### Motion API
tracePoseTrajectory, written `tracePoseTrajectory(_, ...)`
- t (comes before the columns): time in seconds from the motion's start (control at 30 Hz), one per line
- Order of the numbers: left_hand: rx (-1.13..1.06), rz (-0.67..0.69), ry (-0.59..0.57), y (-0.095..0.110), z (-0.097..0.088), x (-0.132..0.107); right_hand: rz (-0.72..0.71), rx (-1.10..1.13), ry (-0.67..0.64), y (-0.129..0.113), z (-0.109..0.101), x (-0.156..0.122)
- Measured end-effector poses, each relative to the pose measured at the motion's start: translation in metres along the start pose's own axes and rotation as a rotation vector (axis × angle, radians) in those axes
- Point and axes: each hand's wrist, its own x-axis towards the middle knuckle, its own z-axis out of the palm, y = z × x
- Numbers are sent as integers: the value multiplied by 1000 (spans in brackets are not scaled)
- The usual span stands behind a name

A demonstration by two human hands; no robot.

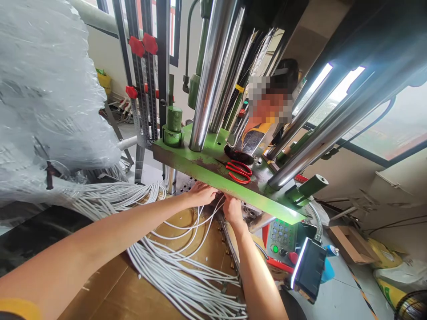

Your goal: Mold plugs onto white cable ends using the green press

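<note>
My left hand (203, 194) reaches in under the front edge of a green machine plate (200, 165), fingers bent and closed. What they grip is hidden. Close beside it, my right hand (232, 210) is curled at the same edge, its fingertips partly covered by the plate. Thin white cables (211, 222) run up from below to the gap between both hands, and the right fingers close around their ends. A large bundle of white cables (173, 275) fans out beneath my forearms. Red-handled scissors (239, 172) lie on top of the plate.
Shiny steel columns (213, 66) rise through the plate. A control panel (282, 240) with buttons and a lit lamp (308, 269) stand at the right. Clear plastic wrapping (53, 98) bulks at the left. A person (267, 106) shows among the columns, possibly a reflection.
</note>
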Motion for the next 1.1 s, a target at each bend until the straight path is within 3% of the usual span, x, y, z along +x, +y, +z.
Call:
tracePoseTrajectory(0.17,19,-4,-19,-15,-12,-8,-20,30,19,22,3,-12)
tracePoseTrajectory(0.33,3,10,-57,-21,-13,-10,-47,21,15,7,10,-18)
tracePoseTrajectory(0.73,-30,18,-95,-11,-24,-8,115,-23,28,11,-2,-23)
tracePoseTrajectory(0.87,-24,-8,-49,9,-30,-15,101,-38,-35,-3,-7,-22)
tracePoseTrajectory(1.0,-51,42,-11,49,-41,-54,100,-32,-78,-20,-16,-21)
tracePoseTrajectory(1.1,-234,134,-71,67,-66,-123,115,13,-70,-20,-36,-43)
